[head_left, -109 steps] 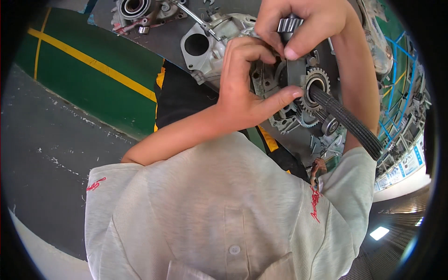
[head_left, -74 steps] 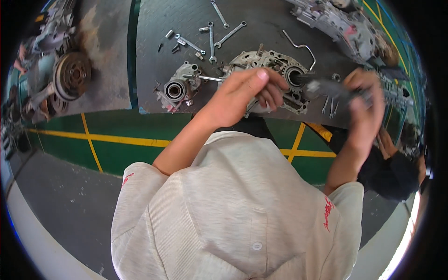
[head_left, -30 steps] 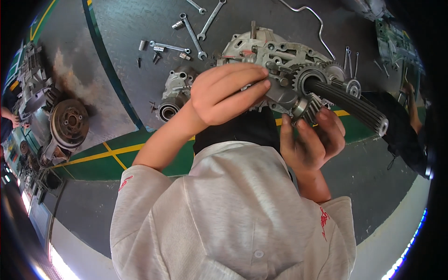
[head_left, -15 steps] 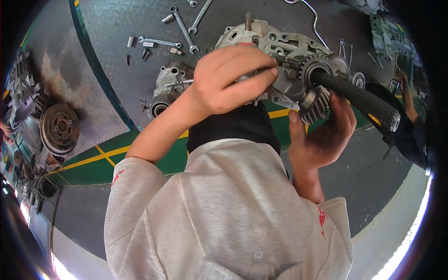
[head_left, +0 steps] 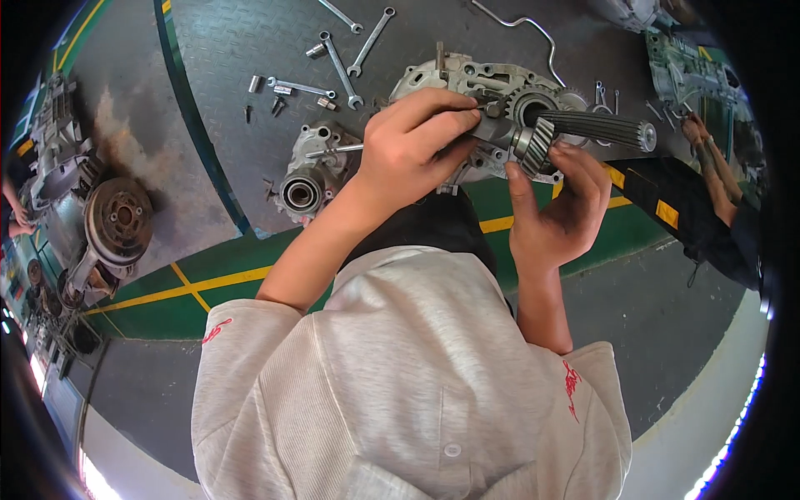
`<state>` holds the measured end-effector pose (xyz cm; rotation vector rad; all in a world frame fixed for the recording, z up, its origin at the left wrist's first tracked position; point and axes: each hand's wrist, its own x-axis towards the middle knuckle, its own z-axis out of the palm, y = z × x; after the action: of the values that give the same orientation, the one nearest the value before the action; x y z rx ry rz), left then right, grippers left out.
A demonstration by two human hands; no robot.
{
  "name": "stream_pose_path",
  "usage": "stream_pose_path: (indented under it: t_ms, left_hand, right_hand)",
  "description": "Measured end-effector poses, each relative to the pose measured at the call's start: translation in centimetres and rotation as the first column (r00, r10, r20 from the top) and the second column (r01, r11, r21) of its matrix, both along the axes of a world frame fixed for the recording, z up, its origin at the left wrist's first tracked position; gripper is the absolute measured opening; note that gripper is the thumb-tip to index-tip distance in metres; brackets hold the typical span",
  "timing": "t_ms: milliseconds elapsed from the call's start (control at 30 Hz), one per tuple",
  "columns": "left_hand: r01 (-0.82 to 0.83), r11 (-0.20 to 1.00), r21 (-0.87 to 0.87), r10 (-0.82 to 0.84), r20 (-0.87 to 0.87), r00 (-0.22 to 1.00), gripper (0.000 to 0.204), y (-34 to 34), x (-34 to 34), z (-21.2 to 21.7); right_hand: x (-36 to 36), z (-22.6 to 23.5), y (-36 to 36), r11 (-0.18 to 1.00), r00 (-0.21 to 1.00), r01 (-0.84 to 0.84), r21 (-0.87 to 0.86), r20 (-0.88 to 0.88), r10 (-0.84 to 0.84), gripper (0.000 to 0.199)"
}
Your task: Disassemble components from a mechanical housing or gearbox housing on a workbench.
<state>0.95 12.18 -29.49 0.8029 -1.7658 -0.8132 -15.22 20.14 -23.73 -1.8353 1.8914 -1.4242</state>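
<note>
In front of me, over an opened cast-metal gearbox housing (head_left: 481,71), is a metal shaft piece (head_left: 497,133) that carries a helical gear (head_left: 539,147). My left hand (head_left: 417,142) grips its smooth grey end, the fingers curled over it and partly hiding it. At the gear end, my right hand (head_left: 560,204) pinches the toothed rim between thumb and fingers. Just beyond, a long dark splined shaft (head_left: 600,127) points right, next to a larger spur gear (head_left: 531,108). A smaller casting with a round bearing (head_left: 302,193) sits left of my left hand.
Several wrenches (head_left: 337,67) and sockets (head_left: 255,83) lie on the dark patterned tabletop. A bent metal rod (head_left: 533,29) lies at the back. Far left stands a rusty brake drum (head_left: 119,218). Another person's arms (head_left: 712,158) reach toward a casting (head_left: 692,75) at right.
My right hand has moved up and left with the helical gear, which is tilted differently. The splined shaft appears farther left. My left hand still grips the shaft piece, and the whole view has shifted.
</note>
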Motion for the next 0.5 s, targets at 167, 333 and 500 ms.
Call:
stream_pose_path:
  t_ms: [167,333,500]
  left_hand:
    - [0.033,0.997,0.064,-0.032,-0.010,0.999,0.036,-0.4,-0.3,0.3]
    - [0.068,0.952,0.298,-0.069,-0.008,0.998,0.042,-0.7,0.2,1.1]
    - [0.134,0.905,0.405,-0.101,-0.102,0.990,0.043,-0.4,0.6,0.4]
  right_hand:
    - [-0.1,-0.4,-0.1,0.999,0.999,-0.013,-0.050,-0.043,0.011,0.045]
    - [-0.6,-0.6,-0.5,0.995,0.993,-0.074,-0.059,-0.100,0.068,0.044]
    - [-0.7,-0.6,-0.7,0.995,0.984,-0.103,0.001,-0.144,0.102,0.045]
